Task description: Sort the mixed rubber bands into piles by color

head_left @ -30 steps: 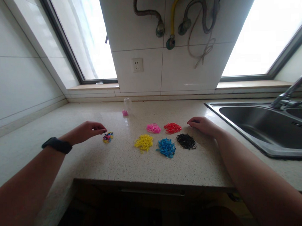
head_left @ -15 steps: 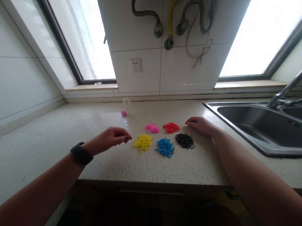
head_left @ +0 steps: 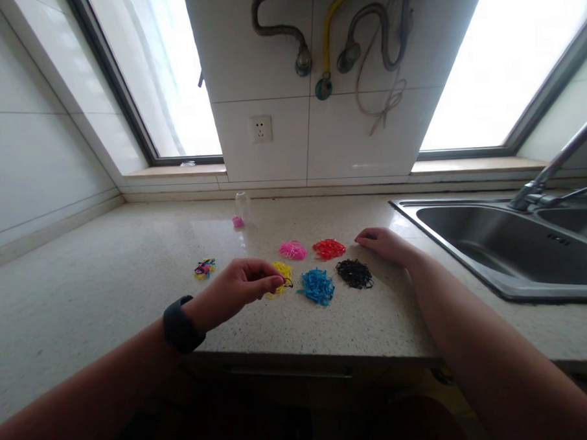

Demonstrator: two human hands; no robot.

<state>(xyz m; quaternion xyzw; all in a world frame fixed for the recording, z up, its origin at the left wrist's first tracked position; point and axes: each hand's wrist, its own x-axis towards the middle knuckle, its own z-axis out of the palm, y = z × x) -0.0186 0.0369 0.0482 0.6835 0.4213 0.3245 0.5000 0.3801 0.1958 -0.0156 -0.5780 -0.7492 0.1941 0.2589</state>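
Observation:
My left hand [head_left: 255,281] pinches a small black rubber band [head_left: 288,282] above the yellow rubber bands [head_left: 285,272], partly covering that pile. My right hand [head_left: 379,242] rests on the counter beside the red rubber bands [head_left: 329,249], fingers together, with nothing visible in them. Nearer to me lie the blue rubber bands [head_left: 316,287] and the black rubber bands [head_left: 355,274]. A pile of pink rubber bands [head_left: 293,249] sits left of the red ones. Left of my left hand is a small heap of mixed-colour rubber bands [head_left: 205,268].
A clear bottle-like container [head_left: 243,206] stands near the wall, with a small pink object [head_left: 238,221] by it. To the right a steel sink [head_left: 471,283] with a faucet [head_left: 535,193] is set into the speckled counter [head_left: 144,252]. A wall socket [head_left: 261,128] is behind.
My left hand has moved right, from beside the yellow pile to over it, carrying the black band. The mixed-colour heap has come into sight. My right hand stays by the red pile.

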